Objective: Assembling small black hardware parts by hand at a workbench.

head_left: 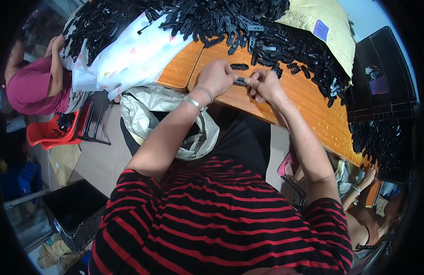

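Note:
Between my two hands, just above the near edge of the wooden table [308,107], is a small black plastic part [241,81]. My left hand [216,79] pinches its left end, and my right hand [265,86] has thumb and fingers closed on its right end. Fingers cover much of the part, so its exact kind is hidden. Another black part [239,67] lies on the wood just beyond my fingertips. Farther back spreads a big heap of similar black plastic parts [221,20], with several loose pieces at its near border.
A yellowish paper sack [319,25] and a black crate [381,78] stand at the right. White patterned sheeting [138,50] covers the table's left. A woven sack [141,112] hangs open below the edge. Other people sit at left, near a red chair [54,133], and lower right.

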Available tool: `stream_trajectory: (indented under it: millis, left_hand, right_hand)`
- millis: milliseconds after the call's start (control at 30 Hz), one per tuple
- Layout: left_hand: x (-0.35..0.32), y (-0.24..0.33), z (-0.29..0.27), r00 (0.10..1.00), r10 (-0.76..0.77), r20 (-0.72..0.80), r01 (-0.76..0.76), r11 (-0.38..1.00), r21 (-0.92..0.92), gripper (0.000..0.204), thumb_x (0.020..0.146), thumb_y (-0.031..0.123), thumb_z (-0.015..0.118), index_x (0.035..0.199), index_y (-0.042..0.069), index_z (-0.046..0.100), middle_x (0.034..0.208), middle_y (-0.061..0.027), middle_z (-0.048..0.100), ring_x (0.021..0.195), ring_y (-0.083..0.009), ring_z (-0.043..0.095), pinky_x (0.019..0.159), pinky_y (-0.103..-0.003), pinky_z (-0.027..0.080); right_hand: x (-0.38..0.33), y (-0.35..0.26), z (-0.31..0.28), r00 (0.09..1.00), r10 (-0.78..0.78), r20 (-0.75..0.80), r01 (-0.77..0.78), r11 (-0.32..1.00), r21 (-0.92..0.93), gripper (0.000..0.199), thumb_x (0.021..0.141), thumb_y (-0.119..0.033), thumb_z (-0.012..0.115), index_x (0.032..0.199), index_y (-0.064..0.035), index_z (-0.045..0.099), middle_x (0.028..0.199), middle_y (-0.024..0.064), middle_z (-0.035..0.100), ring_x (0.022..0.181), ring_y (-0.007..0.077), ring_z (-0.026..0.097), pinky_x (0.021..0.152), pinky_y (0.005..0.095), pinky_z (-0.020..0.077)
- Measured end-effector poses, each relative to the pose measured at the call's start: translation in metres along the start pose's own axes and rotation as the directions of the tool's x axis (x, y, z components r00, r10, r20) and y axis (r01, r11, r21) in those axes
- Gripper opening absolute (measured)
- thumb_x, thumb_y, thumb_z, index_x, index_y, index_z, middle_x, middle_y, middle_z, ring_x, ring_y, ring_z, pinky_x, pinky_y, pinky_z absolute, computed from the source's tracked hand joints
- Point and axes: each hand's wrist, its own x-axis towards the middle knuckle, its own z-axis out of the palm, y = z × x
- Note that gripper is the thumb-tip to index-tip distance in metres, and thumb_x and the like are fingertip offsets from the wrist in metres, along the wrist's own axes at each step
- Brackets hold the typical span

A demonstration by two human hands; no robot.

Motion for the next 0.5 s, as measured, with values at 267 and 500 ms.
stream_trajectory:
  millis: [267,500]
  left_hand:
    - [-0.013,0.001,-0.014,0.997,-0.026,0.066,0.018,0.992,0.125,0.024,0.075,0.026,0.07,0.077,0.004,0.061,0.07,-0.0132,0.062,0.066,-0.0266,0.06,0.062,-0.036,0.047]
    - [-0.104,-0.048,-0.089,0.999,-0.036,0.019,0.035,0.998,0.045,0.012,0.079,0.007,0.068,0.087,0.002,0.061,0.077,-0.0056,0.06,0.069,-0.0165,0.058,0.064,-0.029,0.047]
  right_hand:
    - [0.009,0.007,0.0,0.993,-0.116,0.0,0.115,0.985,-0.127,0.029,0.082,-0.022,0.072,0.071,-0.0021,0.053,0.055,0.0055,0.058,0.041,0.0108,0.053,0.039,0.0261,0.0426]
    - [-0.003,-0.004,0.005,0.882,-0.459,-0.101,0.359,0.796,-0.487,0.018,0.079,-0.013,0.07,0.079,-0.0011,0.057,0.067,0.0097,0.059,0.058,0.019,0.06,0.054,0.0332,0.0464]
